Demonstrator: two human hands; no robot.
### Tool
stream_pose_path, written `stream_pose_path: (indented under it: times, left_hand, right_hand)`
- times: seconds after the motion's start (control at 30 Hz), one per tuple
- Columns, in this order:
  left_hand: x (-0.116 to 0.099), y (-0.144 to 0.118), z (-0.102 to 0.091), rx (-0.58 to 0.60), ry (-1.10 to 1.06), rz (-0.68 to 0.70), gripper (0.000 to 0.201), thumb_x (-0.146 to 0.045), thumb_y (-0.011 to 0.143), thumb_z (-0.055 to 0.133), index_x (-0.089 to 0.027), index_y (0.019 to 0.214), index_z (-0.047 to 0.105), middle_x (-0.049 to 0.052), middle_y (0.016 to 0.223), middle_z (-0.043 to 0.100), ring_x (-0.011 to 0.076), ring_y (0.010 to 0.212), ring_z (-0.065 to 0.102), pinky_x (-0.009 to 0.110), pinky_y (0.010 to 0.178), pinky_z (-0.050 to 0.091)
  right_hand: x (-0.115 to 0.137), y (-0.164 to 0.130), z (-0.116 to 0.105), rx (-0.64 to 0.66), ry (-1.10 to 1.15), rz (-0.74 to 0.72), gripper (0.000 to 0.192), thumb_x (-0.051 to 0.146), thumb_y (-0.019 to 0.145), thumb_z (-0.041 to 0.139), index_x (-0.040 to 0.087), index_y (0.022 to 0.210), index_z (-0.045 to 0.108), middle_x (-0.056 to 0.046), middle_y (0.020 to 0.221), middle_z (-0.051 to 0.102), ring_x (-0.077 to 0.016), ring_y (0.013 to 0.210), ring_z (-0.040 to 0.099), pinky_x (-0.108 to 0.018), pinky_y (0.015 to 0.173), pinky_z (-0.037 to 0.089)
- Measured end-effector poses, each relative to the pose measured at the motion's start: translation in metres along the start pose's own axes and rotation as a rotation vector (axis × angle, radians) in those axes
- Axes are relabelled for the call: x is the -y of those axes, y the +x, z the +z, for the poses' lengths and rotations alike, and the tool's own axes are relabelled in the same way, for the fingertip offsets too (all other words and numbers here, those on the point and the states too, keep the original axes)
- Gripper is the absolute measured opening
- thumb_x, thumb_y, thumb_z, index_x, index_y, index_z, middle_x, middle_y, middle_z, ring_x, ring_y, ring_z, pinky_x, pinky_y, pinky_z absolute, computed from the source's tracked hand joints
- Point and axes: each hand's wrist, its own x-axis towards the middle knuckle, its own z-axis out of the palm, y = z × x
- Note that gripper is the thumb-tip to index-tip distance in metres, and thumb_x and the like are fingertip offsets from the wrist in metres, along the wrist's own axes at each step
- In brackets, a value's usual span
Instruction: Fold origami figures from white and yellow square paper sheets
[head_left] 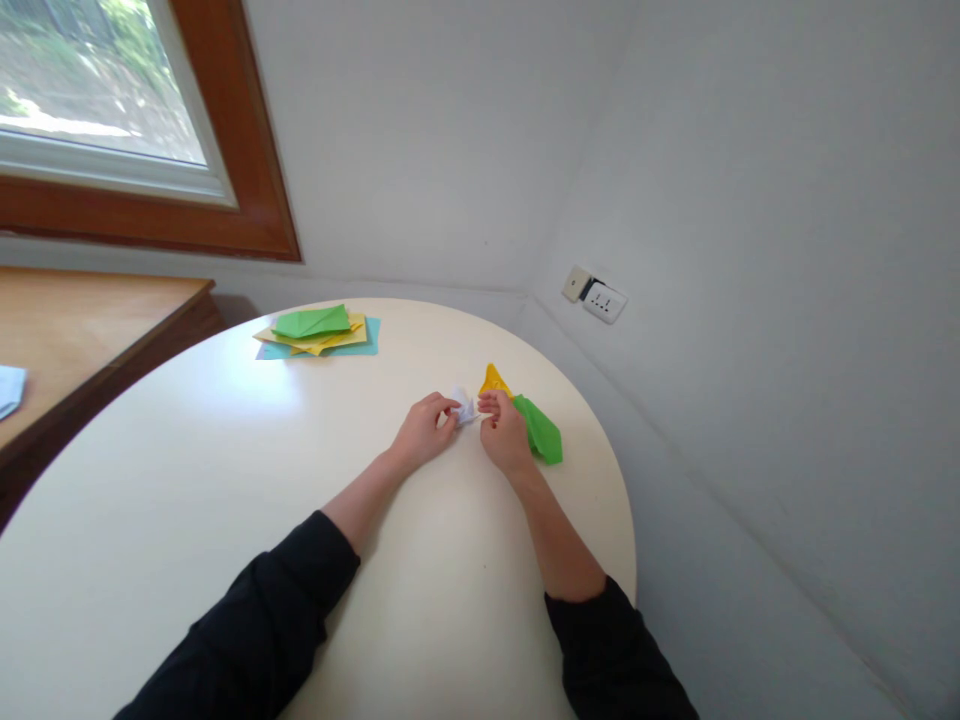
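My left hand [429, 430] is closed in a pinch on a small piece of folded white paper [463, 408], just above the white table. Just to the right of it is my right hand [504, 428], its fingers half curled and apart, close to the paper's pointed tip. Whether those fingertips touch the tip is hard to see. Behind and beside the right hand lie a yellow folded paper [493, 380] and a green folded paper [541, 432], both partly covered by that hand.
A stack of coloured papers [319, 335], green on top, lies at the far edge of the round white table [225, 480]. A wooden desk [90, 310] with a pale folded paper [10, 390] stands at the left. Walls with a power socket [604, 301] border the right side.
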Motion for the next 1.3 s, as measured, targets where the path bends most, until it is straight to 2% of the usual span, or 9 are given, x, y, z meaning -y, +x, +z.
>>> stream_pose_path:
  times: [0.13,0.23,0.37,0.57,0.8,1.0,1.13,1.3]
  left_hand:
    - [-0.001,0.000,0.000,-0.003,-0.011,-0.015,0.019,-0.013,0.073,0.050,-0.016,0.083,0.066,0.002,0.073,0.060,0.0112,0.062,0.052,0.024,0.063,0.043]
    - [-0.002,0.000,0.000,0.015,-0.022,-0.010,0.019,-0.013,0.073,0.049,-0.016,0.082,0.066,0.002,0.072,0.060,0.0112,0.062,0.052,0.024,0.062,0.042]
    - [-0.003,-0.001,0.000,0.040,-0.026,0.009,0.021,-0.012,0.073,0.047,-0.016,0.081,0.067,0.002,0.071,0.060,0.0112,0.061,0.051,0.023,0.061,0.042]
    - [-0.006,-0.001,-0.002,0.075,-0.032,0.000,0.025,-0.010,0.071,0.046,-0.016,0.082,0.067,0.002,0.071,0.062,0.0113,0.060,0.052,0.023,0.061,0.043]
    - [0.000,-0.001,0.000,0.058,0.004,-0.165,0.028,-0.013,0.069,0.048,-0.015,0.091,0.065,0.004,0.078,0.066,0.0131,0.062,0.056,0.026,0.064,0.046]
    - [0.006,-0.001,0.005,0.187,0.129,-0.098,0.034,-0.019,0.066,0.058,-0.016,0.100,0.064,0.007,0.089,0.067,0.0187,0.074,0.059,0.030,0.070,0.045]
    - [0.005,0.000,0.004,0.177,0.168,-0.126,0.034,-0.023,0.065,0.062,-0.016,0.099,0.064,0.007,0.086,0.067,0.0209,0.077,0.059,0.031,0.070,0.043]
    - [0.003,0.000,0.002,0.118,0.115,-0.180,0.031,-0.024,0.064,0.064,-0.017,0.094,0.064,0.004,0.078,0.066,0.0181,0.070,0.059,0.027,0.065,0.043]
  right_hand:
    - [0.000,-0.008,0.009,0.108,0.022,0.005,0.062,0.008,0.056,0.053,0.022,0.115,0.037,-0.008,0.103,0.051,-0.0173,0.087,0.055,-0.033,0.075,0.049]
    - [0.004,-0.012,0.015,0.139,0.008,0.021,0.068,0.019,0.060,0.061,0.019,0.121,0.030,-0.009,0.103,0.050,-0.0194,0.088,0.054,-0.037,0.079,0.047]
    - [0.008,-0.012,0.018,0.100,-0.016,0.071,0.055,0.021,0.067,0.055,0.017,0.117,0.032,-0.009,0.096,0.054,-0.0200,0.083,0.055,-0.037,0.077,0.047]
    - [0.003,-0.011,0.018,0.045,-0.035,0.062,0.047,0.016,0.067,0.053,0.019,0.111,0.037,-0.008,0.095,0.057,-0.0192,0.083,0.056,-0.036,0.078,0.046]
    - [-0.001,-0.011,0.017,0.047,0.029,0.107,0.048,0.012,0.066,0.051,0.021,0.111,0.036,-0.001,0.080,0.057,-0.0152,0.068,0.057,-0.030,0.066,0.047]
    - [0.002,-0.011,0.016,0.052,0.022,0.128,0.049,0.008,0.063,0.051,0.022,0.108,0.037,0.001,0.077,0.056,-0.0138,0.062,0.057,-0.029,0.063,0.048]
    - [0.004,-0.011,0.018,0.086,0.081,0.138,0.055,0.004,0.060,0.049,0.021,0.111,0.036,-0.001,0.083,0.058,-0.0136,0.065,0.060,-0.029,0.064,0.049]
    - [0.008,-0.011,0.019,0.103,0.140,0.087,0.058,0.004,0.060,0.050,0.022,0.113,0.038,-0.003,0.089,0.059,-0.0139,0.068,0.061,-0.029,0.065,0.051]
